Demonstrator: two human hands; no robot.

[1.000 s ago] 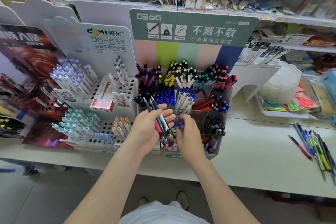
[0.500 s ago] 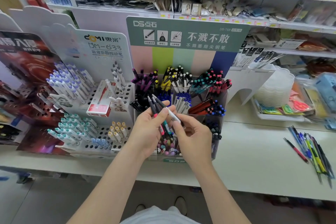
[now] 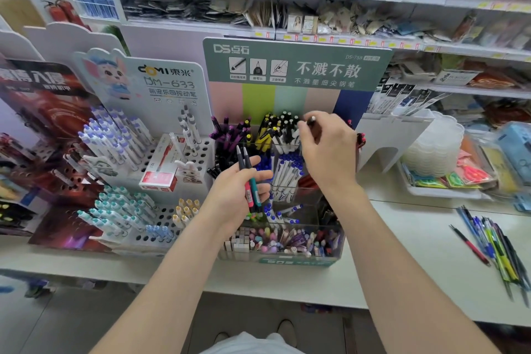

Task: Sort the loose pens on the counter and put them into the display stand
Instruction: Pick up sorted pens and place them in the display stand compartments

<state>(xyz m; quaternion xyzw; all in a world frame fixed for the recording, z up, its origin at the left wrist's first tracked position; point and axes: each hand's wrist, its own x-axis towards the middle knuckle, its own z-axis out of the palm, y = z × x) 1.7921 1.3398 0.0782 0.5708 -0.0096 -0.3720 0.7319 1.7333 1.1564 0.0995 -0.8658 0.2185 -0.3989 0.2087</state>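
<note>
Pinching a pen (image 3: pixel 311 120) over the stand (image 3: pixel 287 260), right grip (image 3: pixel 327 149); left grip (image 3: pixel 232 195) clasps two pens (image 3: pixel 248 178)

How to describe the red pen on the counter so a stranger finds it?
On the white counter, right of the green display stand, loose pens lie. The red pen lies at their left edge, slightly apart; neighbours are blue, green, yellow.
</note>
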